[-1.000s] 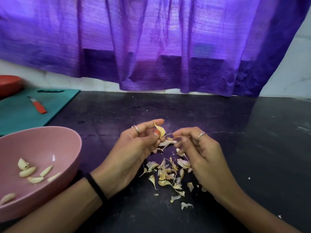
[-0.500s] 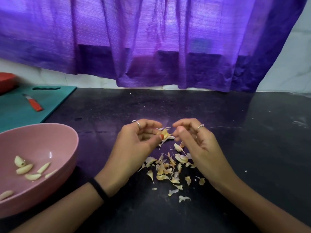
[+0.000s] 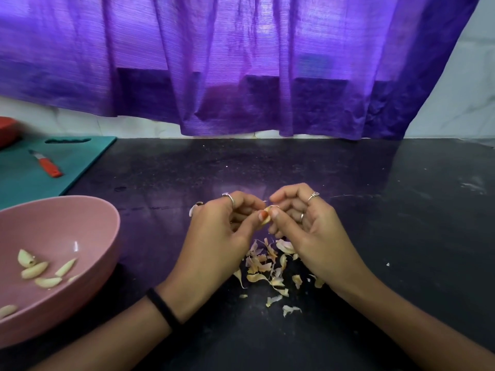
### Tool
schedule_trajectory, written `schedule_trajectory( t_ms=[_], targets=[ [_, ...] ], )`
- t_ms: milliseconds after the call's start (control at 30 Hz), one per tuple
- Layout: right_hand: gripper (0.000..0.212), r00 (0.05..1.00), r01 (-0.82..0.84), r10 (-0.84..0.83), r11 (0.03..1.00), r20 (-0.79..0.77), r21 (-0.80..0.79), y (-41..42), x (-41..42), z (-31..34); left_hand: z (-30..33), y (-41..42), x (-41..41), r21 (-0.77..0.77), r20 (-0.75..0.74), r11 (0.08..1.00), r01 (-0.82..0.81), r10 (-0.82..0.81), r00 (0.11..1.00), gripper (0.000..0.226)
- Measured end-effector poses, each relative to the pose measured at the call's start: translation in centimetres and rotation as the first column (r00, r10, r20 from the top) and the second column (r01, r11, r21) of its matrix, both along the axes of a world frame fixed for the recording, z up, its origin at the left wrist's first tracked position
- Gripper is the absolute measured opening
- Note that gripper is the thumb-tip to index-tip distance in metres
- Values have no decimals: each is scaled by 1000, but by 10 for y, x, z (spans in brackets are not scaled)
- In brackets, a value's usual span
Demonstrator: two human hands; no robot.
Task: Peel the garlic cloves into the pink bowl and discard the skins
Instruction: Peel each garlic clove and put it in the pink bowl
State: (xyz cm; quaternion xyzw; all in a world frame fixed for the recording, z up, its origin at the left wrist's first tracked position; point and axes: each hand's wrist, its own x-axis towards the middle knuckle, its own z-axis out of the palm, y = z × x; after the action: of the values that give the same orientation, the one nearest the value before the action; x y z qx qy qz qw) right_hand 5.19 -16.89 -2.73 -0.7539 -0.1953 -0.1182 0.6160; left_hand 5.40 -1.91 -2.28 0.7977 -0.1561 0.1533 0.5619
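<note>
I note hands closed in since last look — left hand (image 3: 222, 231) and right hand (image 3: 308, 226) both pinching garlic clove (image 3: 266, 218) at frame centre, skin part-off. Pink bowl (image 3: 80, 210) lower left; skins (image 3: 270, 271) below — peeling continues.

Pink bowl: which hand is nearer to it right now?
Left. The left hand is the one on the side of the pink bowl, apart from its rim; the right hand lies beyond it, both pinching the garlic clove.
</note>
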Motion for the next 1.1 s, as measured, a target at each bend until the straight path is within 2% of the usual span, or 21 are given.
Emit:
schedule_trajectory(
  t_ms=[133,233,367,500,633,767,867,1100],
  targets=[
    [7,1000,-12,12,1000,0,-21,-1,0,0,-2,-1,0,17,11,1000,17,-17,1000,9],
    [7,1000,20,-20,1000,1,24,-3,1,0,-4,-1,3,-45,-48,998,44,-47,998,14],
    [5,1000,25,-25,998,-3,54,-4,0,2,-3,0,5,-114,-138,992,57,-73,988,5],
    [12,1000,-4,4,1000,-24,-2,-1,-2,1,-3,0,4,-52,-84,998,38,-42,996,8],
    [6,999,18,-19,1000,-34,-16,-2,-1,0,-2,0,1,6,-28,1000,24,-23,999,10],
    [10,999,32,-31,998,-8,48,-4,0,0,0,-1,1,-117,-98,992,55,-66,993,16],
    [9,999,36,-37,997,14,68,-3,0,1,2,-1,-1,-201,-121,977,76,-102,987,29],
    [9,999,28,-24,992,-31,123,-2,-2,0,4,0,-2,-130,-73,989,73,-83,994,27]
  ],
)
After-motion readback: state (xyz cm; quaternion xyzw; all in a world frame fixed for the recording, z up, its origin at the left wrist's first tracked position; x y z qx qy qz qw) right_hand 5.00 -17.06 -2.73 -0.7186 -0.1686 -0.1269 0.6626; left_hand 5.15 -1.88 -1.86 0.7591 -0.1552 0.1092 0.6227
